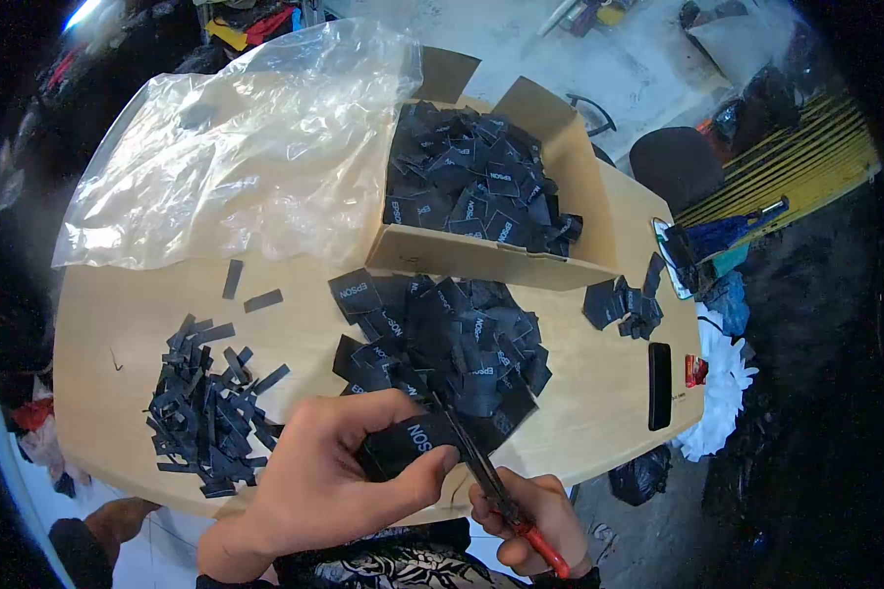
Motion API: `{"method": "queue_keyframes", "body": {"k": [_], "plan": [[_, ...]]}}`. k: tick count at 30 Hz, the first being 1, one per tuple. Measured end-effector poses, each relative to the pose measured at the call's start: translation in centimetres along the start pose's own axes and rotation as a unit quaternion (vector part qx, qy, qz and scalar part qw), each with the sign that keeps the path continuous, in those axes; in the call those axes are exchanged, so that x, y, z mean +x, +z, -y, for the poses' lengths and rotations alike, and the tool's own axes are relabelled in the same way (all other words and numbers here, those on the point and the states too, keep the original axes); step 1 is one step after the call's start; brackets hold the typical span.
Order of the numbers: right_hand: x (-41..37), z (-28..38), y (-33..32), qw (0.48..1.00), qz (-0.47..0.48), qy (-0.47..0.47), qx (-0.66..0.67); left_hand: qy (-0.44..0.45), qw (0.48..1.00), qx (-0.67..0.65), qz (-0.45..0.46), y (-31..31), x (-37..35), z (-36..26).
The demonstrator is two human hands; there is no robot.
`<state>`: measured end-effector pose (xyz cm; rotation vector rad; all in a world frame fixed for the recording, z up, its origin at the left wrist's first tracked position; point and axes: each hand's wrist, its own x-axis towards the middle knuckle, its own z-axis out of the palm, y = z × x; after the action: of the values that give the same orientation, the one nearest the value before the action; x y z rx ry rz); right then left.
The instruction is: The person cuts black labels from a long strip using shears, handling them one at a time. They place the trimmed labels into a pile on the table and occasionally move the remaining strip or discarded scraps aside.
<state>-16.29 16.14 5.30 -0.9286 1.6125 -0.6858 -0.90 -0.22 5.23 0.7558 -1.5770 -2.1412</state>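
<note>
Between the thumb and fingers of my left hand (329, 476) is a black fabric label (403, 447) with white lettering. My right hand (538, 520) is wrapped round the red handle of a pair of scissors (481, 466). The dark blades point up and left, right at the label's right edge. Just beyond both hands lies a loose pile of black EPSON labels (462, 329), partly hidden by my left hand. To the left of that hand is a heap of narrow black strips (206, 417).
Behind the pile stands an open cardboard box (491, 257) full of similar labels. A clear plastic bag (226, 177) covers the table's (589, 393) back left. At right are a small cluster of black pieces (631, 306), a black phone-like object (660, 386) and a red packet (695, 371).
</note>
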Motion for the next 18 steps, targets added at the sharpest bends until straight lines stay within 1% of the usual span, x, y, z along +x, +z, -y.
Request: {"method": "queue_keyframes", "body": {"k": [2, 3, 5, 6, 8, 9, 10, 11, 12, 14, 15, 16, 17, 18], "plan": [[0.0, -0.1, 0.0, 0.999, 0.014, 0.033, 0.008, -0.006, 1.000, 0.021, 0.011, -0.3, 0.0, -0.2], [0.0, -0.3, -0.1, 0.999, 0.014, 0.034, 0.008, -0.012, 0.999, 0.042, 0.023, -0.4, 0.0, -0.2], [0.1, -0.8, -0.3, 0.999, 0.016, -0.036, -0.027, -0.014, 0.999, 0.029, 0.016, -0.2, -0.1, 0.0], [0.2, -0.7, 0.1, 0.999, 0.016, -0.035, -0.027, -0.016, 1.000, 0.018, 0.009, -0.2, -0.1, 0.0], [0.4, -0.3, 1.2, 0.994, -0.085, -0.045, 0.058, -0.002, 0.999, 0.031, 0.010, -0.2, 0.0, -0.1], [0.4, -0.3, 1.2, 0.994, -0.085, -0.045, 0.058, 0.012, 0.999, 0.044, 0.011, -0.2, 0.0, -0.1], [0.3, -0.3, 1.3, 0.994, -0.082, -0.017, 0.066, 0.012, 0.999, 0.044, 0.011, -0.2, 0.0, 0.1], [0.3, -0.3, 1.3, 0.994, -0.079, 0.011, 0.073, 0.018, 1.000, 0.025, 0.002, 0.0, 0.1, 0.4], [0.3, -0.4, 1.2, 0.994, -0.079, 0.011, 0.074, 0.024, 1.000, 0.005, -0.006, 0.1, 0.1, 0.6], [0.5, -0.6, 1.0, 0.996, -0.074, -0.048, 0.031, 0.006, 1.000, 0.013, -0.001, -0.1, 0.1, 0.0], [0.6, -0.5, 1.1, 0.996, -0.074, -0.048, 0.031, -0.011, 1.000, 0.021, 0.004, -0.2, 0.1, -0.2], [0.9, -0.3, 1.3, 0.984, -0.093, 0.030, 0.146, -0.012, 1.000, 0.020, 0.004, -0.2, 0.1, 0.0], [1.0, -0.2, 1.4, 0.954, -0.110, 0.108, 0.258, 0.016, 0.999, 0.039, -0.005, -0.1, 0.3, 0.6], [1.0, 0.0, 1.3, 0.954, -0.109, 0.109, 0.258, 0.045, 0.997, 0.058, -0.013, -0.1, 0.3, 0.9]]}}
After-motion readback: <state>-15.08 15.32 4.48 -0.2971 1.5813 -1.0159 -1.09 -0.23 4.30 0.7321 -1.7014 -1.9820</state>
